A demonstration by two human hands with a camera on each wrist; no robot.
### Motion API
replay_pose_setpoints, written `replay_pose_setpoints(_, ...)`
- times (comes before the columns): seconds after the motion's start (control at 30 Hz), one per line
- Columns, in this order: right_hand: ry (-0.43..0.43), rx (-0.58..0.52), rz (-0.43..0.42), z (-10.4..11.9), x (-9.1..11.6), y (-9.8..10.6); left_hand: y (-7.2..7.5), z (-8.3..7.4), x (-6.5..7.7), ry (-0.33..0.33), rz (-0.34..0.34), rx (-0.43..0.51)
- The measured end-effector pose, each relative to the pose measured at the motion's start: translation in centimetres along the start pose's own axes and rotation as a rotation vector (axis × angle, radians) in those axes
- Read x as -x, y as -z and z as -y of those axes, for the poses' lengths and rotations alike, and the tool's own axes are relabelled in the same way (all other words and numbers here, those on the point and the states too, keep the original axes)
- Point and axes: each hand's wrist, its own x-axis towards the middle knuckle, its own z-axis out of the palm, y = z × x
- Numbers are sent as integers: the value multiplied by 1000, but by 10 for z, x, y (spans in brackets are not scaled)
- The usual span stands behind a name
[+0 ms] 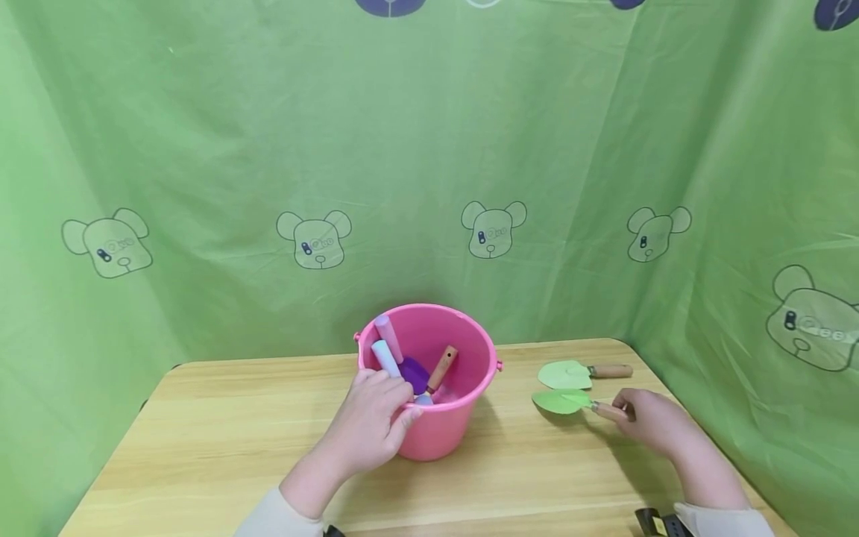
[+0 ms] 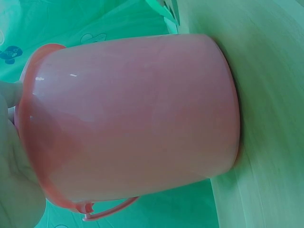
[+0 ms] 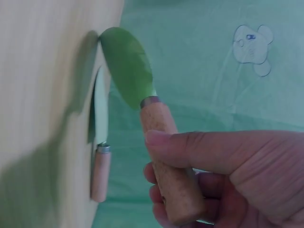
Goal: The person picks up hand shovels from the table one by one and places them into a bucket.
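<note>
A pink bucket (image 1: 436,432) stands on the table, its near rim gripped by my left hand (image 1: 367,421), fingers over the edge and thumb outside. Inside the bucket are a purple scoop (image 1: 414,374), a wooden handle (image 1: 443,368), a light blue handle (image 1: 385,358) and a lilac handle (image 1: 388,337). To the right, my right hand (image 1: 658,424) holds a green trowel (image 1: 562,401) by its wooden handle (image 3: 173,190). In the right wrist view its blade slants with the tip near the tabletop. Just behind lies a paler green trowel (image 1: 565,374) with a wooden handle.
The wooden table (image 1: 221,432) meets a green curtain (image 1: 403,149) with bear drawings at its back and sides. The bucket's pink bail handle (image 2: 111,210) hangs down on one side, in the left wrist view.
</note>
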Motion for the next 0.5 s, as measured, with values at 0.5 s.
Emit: replay_pose_setpoints(0.5, 140, 125, -163, 32, 0, 18, 1, -1, -1, -2, -5, 0)
